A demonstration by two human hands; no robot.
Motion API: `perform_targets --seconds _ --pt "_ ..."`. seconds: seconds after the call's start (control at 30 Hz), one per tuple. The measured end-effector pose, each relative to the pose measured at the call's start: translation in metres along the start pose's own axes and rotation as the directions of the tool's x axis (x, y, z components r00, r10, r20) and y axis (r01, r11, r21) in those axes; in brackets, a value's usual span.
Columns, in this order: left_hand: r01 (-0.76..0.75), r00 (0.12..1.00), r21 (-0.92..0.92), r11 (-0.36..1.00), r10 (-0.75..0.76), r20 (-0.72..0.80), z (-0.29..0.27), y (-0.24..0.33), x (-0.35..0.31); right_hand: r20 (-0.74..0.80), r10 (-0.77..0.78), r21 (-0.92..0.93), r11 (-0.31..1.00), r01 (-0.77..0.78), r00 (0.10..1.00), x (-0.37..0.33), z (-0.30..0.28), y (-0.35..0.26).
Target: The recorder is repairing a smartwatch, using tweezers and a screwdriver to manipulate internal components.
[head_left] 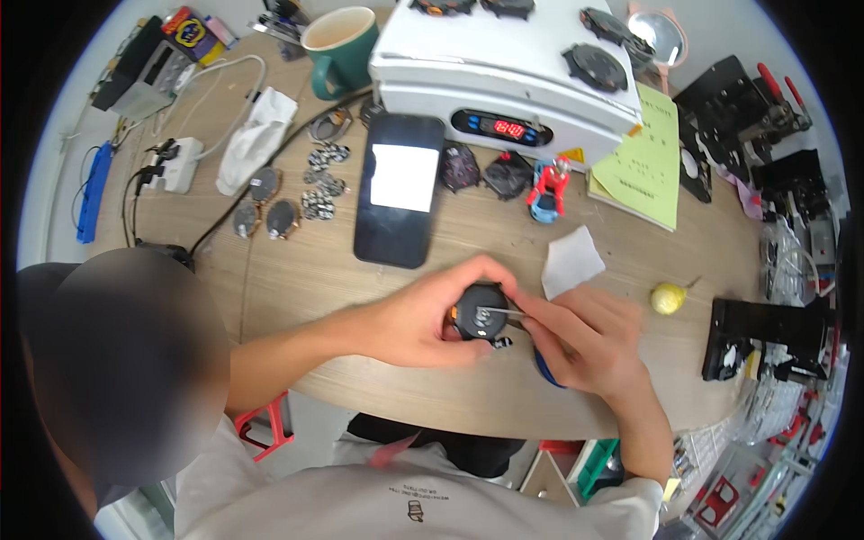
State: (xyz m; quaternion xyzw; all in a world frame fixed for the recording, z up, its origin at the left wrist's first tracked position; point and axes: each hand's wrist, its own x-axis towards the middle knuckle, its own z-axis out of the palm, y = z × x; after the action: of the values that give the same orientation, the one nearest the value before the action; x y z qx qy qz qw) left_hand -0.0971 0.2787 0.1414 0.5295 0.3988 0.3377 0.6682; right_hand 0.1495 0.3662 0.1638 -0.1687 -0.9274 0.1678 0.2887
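Observation:
My left hand (427,315) is curled round a round black watch body (475,317), fingers at its far and near edges. An orange spot shows on the watch's left side. In my right hand (589,337), a thin metal tool (506,311) is pinched, its tip over the watch's face; its exact kind is hard to make out. Below the watch, a small black-and-white piece (501,342) shows beside my fingertips. A dark blue curved object (547,369) lies partly hidden under my right hand.
A black phone (399,234) lies beyond my hands, before a white heating box (504,99) with watches on top. Several watch parts (282,216) lie left. A white paper (573,261), a toy figure (546,193) and a yellow bulb-shaped item (668,298) are right. Another person (135,360) is at left.

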Motion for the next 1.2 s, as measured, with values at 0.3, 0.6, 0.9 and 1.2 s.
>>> perform_targets --seconds 0.3,0.6,0.9,1.2 --pt "0.085 0.996 0.016 0.996 -0.084 -0.026 -0.002 0.011 -0.002 -0.004 -0.064 0.081 0.995 0.064 0.998 -0.007 0.006 0.013" --pt "-0.211 0.916 0.648 0.732 0.379 -0.13 -0.002 -0.005 -0.002 0.025 -0.022 0.126 0.992 0.019 0.999 -0.009 0.005 0.012" --pt "-0.245 0.829 0.772 0.587 0.54 -0.148 0.003 -0.013 0.001 0.087 0.02 0.114 0.993 -0.03 0.996 -0.002 0.002 0.006" --pt "-0.289 0.834 0.791 0.539 0.547 -0.068 0.0 -0.018 0.003 0.093 -0.103 0.001 0.995 0.104 0.99 -0.003 0.004 0.017"
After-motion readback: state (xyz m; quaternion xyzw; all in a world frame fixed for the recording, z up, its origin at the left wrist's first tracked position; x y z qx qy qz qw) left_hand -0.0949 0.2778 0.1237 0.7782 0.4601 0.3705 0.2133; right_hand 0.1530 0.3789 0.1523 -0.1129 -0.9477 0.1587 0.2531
